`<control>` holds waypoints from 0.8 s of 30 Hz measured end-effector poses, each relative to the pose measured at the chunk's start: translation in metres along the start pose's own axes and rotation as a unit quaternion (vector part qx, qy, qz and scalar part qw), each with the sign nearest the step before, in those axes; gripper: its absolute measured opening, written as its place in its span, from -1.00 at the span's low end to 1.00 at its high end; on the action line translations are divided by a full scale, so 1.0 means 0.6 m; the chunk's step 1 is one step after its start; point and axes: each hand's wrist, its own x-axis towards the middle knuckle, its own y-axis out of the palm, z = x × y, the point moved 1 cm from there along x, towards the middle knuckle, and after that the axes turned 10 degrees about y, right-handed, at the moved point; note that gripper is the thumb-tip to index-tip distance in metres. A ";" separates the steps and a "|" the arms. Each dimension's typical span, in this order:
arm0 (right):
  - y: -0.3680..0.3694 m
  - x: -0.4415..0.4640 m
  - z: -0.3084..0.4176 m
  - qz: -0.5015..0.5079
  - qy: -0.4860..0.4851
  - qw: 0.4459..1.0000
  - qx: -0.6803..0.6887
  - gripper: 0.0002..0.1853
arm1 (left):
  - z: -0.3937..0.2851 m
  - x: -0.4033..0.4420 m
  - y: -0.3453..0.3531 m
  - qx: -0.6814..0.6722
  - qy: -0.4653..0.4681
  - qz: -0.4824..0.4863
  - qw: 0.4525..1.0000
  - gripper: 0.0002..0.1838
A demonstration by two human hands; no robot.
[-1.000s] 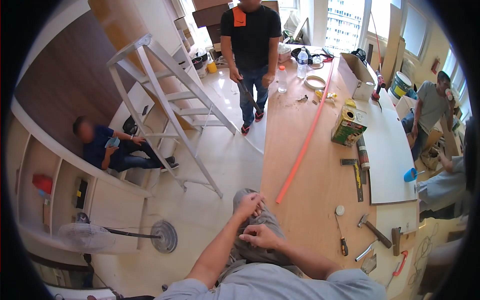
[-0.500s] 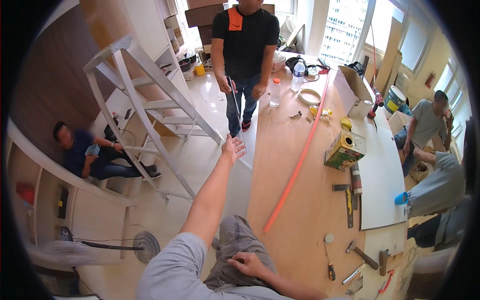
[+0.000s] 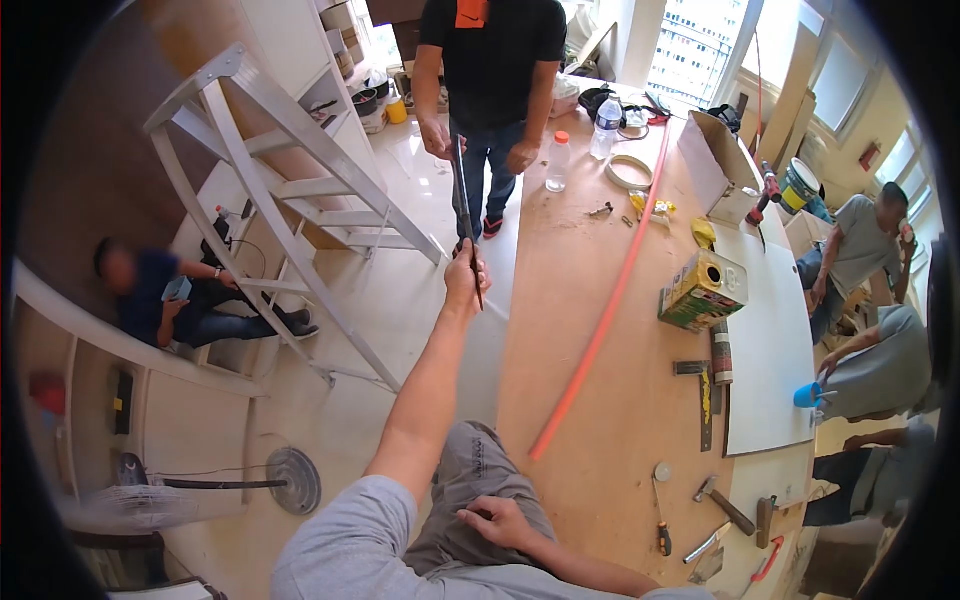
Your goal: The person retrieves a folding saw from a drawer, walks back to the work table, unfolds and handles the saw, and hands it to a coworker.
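Observation:
My left hand (image 3: 465, 280) reaches forward at arm's length, fingers closed round the lower end of a long, thin, dark bladed tool (image 3: 463, 195). It is seen nearly edge-on, so its exact kind is unclear. At its upper end is the hand (image 3: 437, 138) of a person in a black shirt, apparently still touching it. My right hand (image 3: 498, 522) rests on my thigh, loosely curled with thumb and fingers apart, holding nothing.
A wooden worktable (image 3: 560, 330) bears a long red strip (image 3: 605, 325), a metal can (image 3: 703, 290), a square (image 3: 705, 400), a hammer (image 3: 727, 505) and a screwdriver (image 3: 663, 525). A stepladder (image 3: 290, 190) and fan (image 3: 293, 481) stand left. Several people sit around.
My left hand has gone from outstretched, spread fingers to closed round the long thin tool, which has come closer to me. My right hand stays on my thigh. The view has shifted slightly.

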 end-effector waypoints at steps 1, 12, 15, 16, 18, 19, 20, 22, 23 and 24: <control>-0.001 -0.001 0.002 0.001 0.000 1.000 0.000 -0.74 | -0.006 -0.018 0.006 0.073 0.020 -0.028 0.997 -0.66; -0.030 -0.032 0.023 0.042 0.103 0.986 0.123 -0.79 | -0.103 -0.365 0.054 0.612 0.122 -0.003 0.781 -0.57; -0.089 -0.013 0.079 -0.114 -0.143 0.983 0.012 -0.86 | -0.149 -0.464 0.051 0.666 0.117 0.081 0.732 -0.62; -0.122 -0.005 0.114 -0.153 -0.199 0.967 -0.045 -0.83 | -0.163 -0.485 0.050 0.690 0.127 0.099 0.706 -0.64; -0.195 0.002 0.212 -0.208 -0.270 0.935 -0.101 -0.78 | -0.187 -0.530 0.049 0.765 0.145 0.178 0.602 -0.67; -0.229 -0.002 0.267 -0.256 -0.329 0.880 -0.227 -0.66 | -0.197 -0.557 0.063 0.777 0.139 0.208 0.578 -0.67; -0.252 -0.008 0.299 -0.298 -0.375 0.806 -0.349 -0.54 | -0.207 -0.585 0.082 0.788 0.132 0.236 0.553 -0.66; -0.279 0.003 0.299 -0.262 -0.410 0.763 -0.426 -0.51 | -0.220 -0.626 0.105 0.790 0.139 0.286 0.525 -0.65; -0.282 0.003 0.286 -0.239 -0.422 0.741 -0.464 -0.49 | -0.224 -0.643 0.113 0.790 0.134 0.331 0.499 -0.64; -0.285 0.004 0.272 -0.216 -0.434 0.718 -0.499 -0.47 | -0.231 -0.656 0.117 0.790 0.137 0.329 0.499 -0.64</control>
